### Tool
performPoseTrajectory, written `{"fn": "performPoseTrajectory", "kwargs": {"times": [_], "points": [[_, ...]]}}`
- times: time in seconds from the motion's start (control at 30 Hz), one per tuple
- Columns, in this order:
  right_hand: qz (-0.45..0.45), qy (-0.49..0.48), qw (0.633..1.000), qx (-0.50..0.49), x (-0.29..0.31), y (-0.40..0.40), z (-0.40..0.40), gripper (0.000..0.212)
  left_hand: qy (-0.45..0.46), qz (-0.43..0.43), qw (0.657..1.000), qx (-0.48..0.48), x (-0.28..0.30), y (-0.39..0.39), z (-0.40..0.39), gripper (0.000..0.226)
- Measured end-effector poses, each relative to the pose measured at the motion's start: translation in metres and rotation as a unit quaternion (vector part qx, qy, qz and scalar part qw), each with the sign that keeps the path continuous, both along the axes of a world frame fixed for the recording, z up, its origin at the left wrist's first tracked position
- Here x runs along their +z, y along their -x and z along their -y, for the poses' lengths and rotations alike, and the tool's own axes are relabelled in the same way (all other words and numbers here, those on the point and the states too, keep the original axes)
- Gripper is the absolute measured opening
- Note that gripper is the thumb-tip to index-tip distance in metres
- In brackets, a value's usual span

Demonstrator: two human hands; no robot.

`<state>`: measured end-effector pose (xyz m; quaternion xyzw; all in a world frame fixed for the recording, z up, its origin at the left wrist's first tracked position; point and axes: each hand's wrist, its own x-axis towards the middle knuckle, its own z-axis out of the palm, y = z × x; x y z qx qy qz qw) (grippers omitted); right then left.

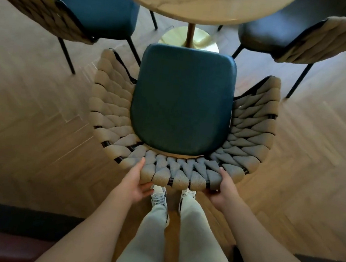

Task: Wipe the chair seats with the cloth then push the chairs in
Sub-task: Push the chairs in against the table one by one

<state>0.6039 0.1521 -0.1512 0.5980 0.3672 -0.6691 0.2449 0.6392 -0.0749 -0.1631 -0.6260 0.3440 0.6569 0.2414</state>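
Observation:
Right below me stands a chair with a dark teal seat (182, 101) and a curved backrest of woven beige rope (171, 171). My left hand (137, 180) grips the top of the backrest on its left part, thumb over the rim and fingers underneath. On the right part my right hand (224, 189) holds the same rim in the same way. The seat's front edge sits a little short of the round table (200, 4). No cloth shows in view.
Two matching chairs stand at the table, one at the upper left (89, 3) and one at the upper right (286, 34). The table's brass pedestal base (189, 39) is just beyond the seat. My legs and shoes (160, 196) are behind the backrest. Wood herringbone floor lies on both sides.

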Motion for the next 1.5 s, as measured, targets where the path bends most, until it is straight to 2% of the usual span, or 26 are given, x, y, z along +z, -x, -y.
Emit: {"fn": "performPoseTrajectory", "kwargs": {"times": [0.27, 0.4, 0.67, 1.13, 1.3, 1.5], "points": [[-0.006, -0.027, 0.999, 0.021, -0.005, -0.003, -0.001, 0.044, 0.050, 0.000, 0.996, 0.077, -0.011, 0.000, -0.010, 0.064], [-0.010, -0.056, 0.997, 0.058, -0.012, -0.007, -0.002, 0.043, 0.048, -0.003, 0.995, 0.092, -0.011, -0.008, -0.012, 0.062], [-0.014, -0.055, 0.996, 0.067, -0.015, -0.011, 0.002, 0.028, 0.056, 0.017, 0.995, 0.084, -0.009, -0.018, -0.007, 0.058], [-0.008, -0.013, 0.999, -0.032, -0.019, -0.015, 0.013, 0.036, 0.053, 0.020, 0.996, 0.064, -0.012, -0.020, 0.008, 0.064], [-0.003, -0.025, 0.999, -0.028, -0.019, -0.025, 0.023, 0.047, 0.065, 0.027, 0.996, 0.049, -0.014, -0.020, 0.020, 0.064], [-0.010, -0.037, 0.999, -0.005, -0.018, 0.002, 0.023, 0.042, 0.060, 0.010, 0.997, 0.045, -0.009, 0.011, 0.020, 0.061]]}}
